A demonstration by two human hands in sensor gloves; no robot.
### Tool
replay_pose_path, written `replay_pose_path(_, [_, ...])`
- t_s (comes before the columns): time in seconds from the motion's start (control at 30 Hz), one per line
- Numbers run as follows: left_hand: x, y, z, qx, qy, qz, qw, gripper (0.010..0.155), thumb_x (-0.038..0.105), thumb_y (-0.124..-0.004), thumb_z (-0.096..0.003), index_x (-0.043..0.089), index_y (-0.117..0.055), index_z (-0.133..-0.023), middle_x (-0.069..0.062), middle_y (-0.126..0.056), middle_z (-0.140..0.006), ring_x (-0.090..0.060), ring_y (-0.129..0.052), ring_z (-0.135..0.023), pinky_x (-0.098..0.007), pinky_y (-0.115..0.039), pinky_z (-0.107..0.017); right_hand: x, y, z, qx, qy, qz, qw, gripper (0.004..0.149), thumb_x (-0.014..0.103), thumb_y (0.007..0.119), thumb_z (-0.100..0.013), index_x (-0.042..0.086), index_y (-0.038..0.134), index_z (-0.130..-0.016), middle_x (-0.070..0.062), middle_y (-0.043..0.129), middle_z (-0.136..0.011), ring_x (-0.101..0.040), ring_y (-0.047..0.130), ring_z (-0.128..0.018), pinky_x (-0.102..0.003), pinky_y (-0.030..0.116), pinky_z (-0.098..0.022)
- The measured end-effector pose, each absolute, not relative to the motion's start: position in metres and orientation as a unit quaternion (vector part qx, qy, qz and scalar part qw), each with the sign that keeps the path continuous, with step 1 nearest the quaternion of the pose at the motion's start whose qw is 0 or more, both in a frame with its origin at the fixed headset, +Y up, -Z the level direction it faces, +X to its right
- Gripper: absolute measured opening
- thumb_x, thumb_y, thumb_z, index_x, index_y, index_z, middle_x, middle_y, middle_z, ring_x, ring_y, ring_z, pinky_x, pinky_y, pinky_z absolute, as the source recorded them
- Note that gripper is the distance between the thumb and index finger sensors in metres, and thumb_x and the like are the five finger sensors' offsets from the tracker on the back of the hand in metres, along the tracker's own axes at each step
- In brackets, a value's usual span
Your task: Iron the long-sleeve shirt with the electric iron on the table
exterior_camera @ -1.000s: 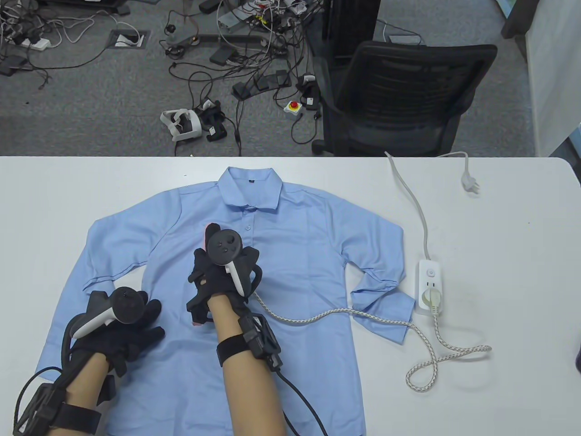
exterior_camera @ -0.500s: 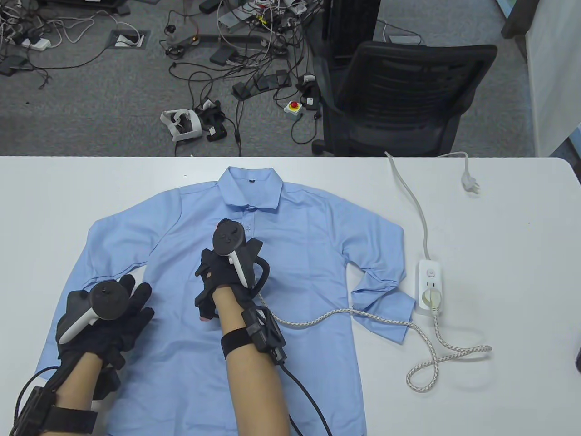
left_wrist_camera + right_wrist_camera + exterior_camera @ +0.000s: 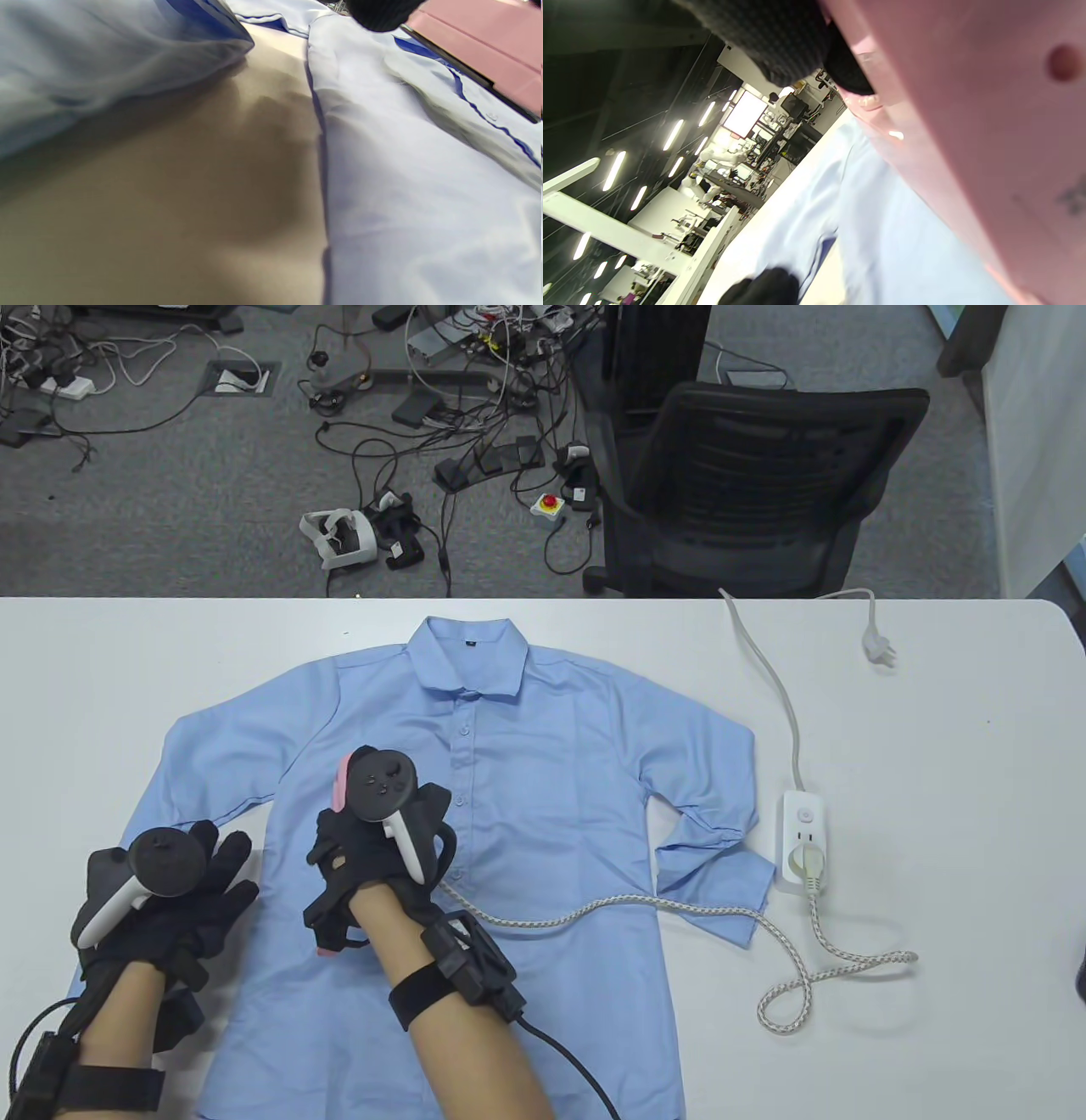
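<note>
Shirt [image 3: 526,780], light blue, long-sleeved, lies flat and face up on the white surface [image 3: 933,746], collar at the far side, hem running off the near edge, both sleeves folded in along the body. Left hand [image 3: 170,899] rests at the near left, fingers spread and fairly straight, lying over the left sleeve and the side seam of the body; it grips nothing. Right hand [image 3: 373,848] sits just right of it, over the left chest of the shirt, fingers curled round the handle of the pink iron [image 3: 342,785]; only a pink edge at the far side and another at the near side show under the glove in the table view. In the right wrist view the pink body fills the right side, with blue cloth directly below it; contact between soleplate and cloth cannot be told. Braided cord [image 3: 594,908] runs from the iron rightward across the shirt, loops on the bare surface, and ends in a plug seated in the white power strip [image 3: 804,836] at the right. The strip's own white cable [image 3: 785,704] runs to the far edge, its plug lying loose. Beyond the surface, a black office chair [image 3: 747,492] stands on grey carpet among cables.
</note>
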State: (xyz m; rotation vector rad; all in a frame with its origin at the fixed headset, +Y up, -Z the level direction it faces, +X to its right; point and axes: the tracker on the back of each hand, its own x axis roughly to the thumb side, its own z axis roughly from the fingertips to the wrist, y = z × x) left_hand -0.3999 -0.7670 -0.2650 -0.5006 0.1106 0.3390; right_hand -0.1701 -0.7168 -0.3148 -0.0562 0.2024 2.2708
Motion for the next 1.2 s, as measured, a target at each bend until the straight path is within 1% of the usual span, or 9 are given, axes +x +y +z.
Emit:
replay_pose_path(0.1, [-0.400,-0.768,-0.265,-0.244,0.056,0.167,0.954,0.062,0.049,-0.060,-0.0570,0.041,-0.028,-0.109,0.004,-0.002,-0.119,-0.030,0.002,-0.107,-0.064,-0.001,-0.068,-0.186,-0.721,-0.298,-0.017,0.093,0.899,0.429,0.078,0.030,0.079,-0.038,0.018,0.031,-0.098,-0.021,0.057,-0.083,-0.014,0.087,-0.055,-0.033,0.085,-0.043])
replay_pose_path(0.2, [-0.402,-0.769,-0.264,-0.252,0.056,0.177,0.950,0.061,0.052,-0.055,-0.0569,0.041,-0.025,-0.109,0.004,0.000,-0.119,-0.030,0.002,-0.107,-0.064,-0.001,-0.068,-0.199,-0.730,-0.285,-0.020,0.107,0.892,0.440,0.078,0.030,0.078,-0.038,0.018,0.030,-0.098,-0.021,0.056,-0.083,-0.014,0.087,-0.056,-0.033,0.084,-0.044])
replay_pose_path(0.4, [-0.402,-0.761,-0.261,-0.222,0.062,0.160,0.960,0.060,0.049,-0.055,-0.0572,0.041,-0.027,-0.109,0.003,-0.002,-0.119,-0.029,0.001,-0.107,-0.064,-0.001,-0.068,-0.219,-0.749,-0.266,-0.027,0.125,0.880,0.457,0.078,0.031,0.077,-0.038,0.018,0.028,-0.098,-0.021,0.054,-0.083,-0.014,0.086,-0.058,-0.034,0.084,-0.045])
replay_pose_path(0.53, [-0.397,-0.763,-0.262,-0.233,0.053,0.161,0.958,0.059,0.049,-0.056,-0.0572,0.042,-0.028,-0.109,0.004,-0.002,-0.119,-0.029,0.002,-0.107,-0.064,-0.001,-0.068,-0.225,-0.748,-0.262,-0.024,0.113,0.896,0.430,0.079,0.033,0.077,-0.039,0.018,0.027,-0.098,-0.020,0.054,-0.084,-0.013,0.086,-0.059,-0.032,0.084,-0.045])
replay_pose_path(0.6, [-0.395,-0.766,-0.262,-0.242,0.051,0.153,0.957,0.059,0.049,-0.056,-0.0573,0.042,-0.028,-0.109,0.004,-0.002,-0.119,-0.029,0.001,-0.107,-0.064,-0.001,-0.068,-0.227,-0.747,-0.261,-0.020,0.098,0.908,0.407,0.079,0.037,0.079,-0.038,0.019,0.031,-0.098,-0.018,0.060,-0.083,-0.012,0.090,-0.058,-0.031,0.087,-0.043])
replay_pose_path(0.73, [-0.392,-0.767,-0.262,-0.258,0.048,0.147,0.954,0.057,0.050,-0.055,-0.0576,0.044,-0.029,-0.108,0.004,-0.002,-0.119,-0.029,0.001,-0.107,-0.064,-0.002,-0.068,-0.233,-0.745,-0.258,0.001,0.019,0.937,0.348,0.066,0.043,0.078,-0.038,0.033,0.048,-0.096,-0.016,0.070,-0.080,-0.010,0.098,-0.051,-0.026,0.094,-0.034])
replay_pose_path(0.77, [-0.391,-0.766,-0.262,-0.255,0.046,0.145,0.955,0.057,0.050,-0.055,-0.0575,0.044,-0.030,-0.108,0.004,-0.002,-0.119,-0.030,0.002,-0.108,-0.064,-0.002,-0.068,-0.234,-0.746,-0.257,-0.001,0.011,0.940,0.341,0.064,0.043,0.077,-0.038,0.032,0.049,-0.095,-0.016,0.070,-0.079,-0.009,0.098,-0.050,-0.025,0.094,-0.033])
replay_pose_path(1.07, [-0.388,-0.772,-0.262,-0.284,0.040,0.149,0.946,0.056,0.051,-0.055,-0.0576,0.045,-0.032,-0.109,0.003,-0.003,-0.120,-0.030,0.002,-0.108,-0.064,-0.002,-0.068,-0.229,-0.745,-0.254,-0.031,0.009,0.942,0.335,0.061,0.042,0.074,-0.040,0.033,0.050,-0.095,-0.016,0.070,-0.077,-0.009,0.095,-0.048,-0.026,0.091,-0.034])
replay_pose_path(1.2, [-0.383,-0.778,-0.263,-0.314,0.025,0.139,0.939,0.054,0.057,-0.056,-0.0569,0.048,-0.039,-0.108,0.004,-0.006,-0.121,-0.031,-0.001,-0.108,-0.064,-0.002,-0.069,-0.221,-0.745,-0.254,-0.040,0.007,0.941,0.335,0.061,0.042,0.074,-0.040,0.033,0.049,-0.095,-0.016,0.069,-0.078,-0.009,0.095,-0.048,-0.026,0.091,-0.034])
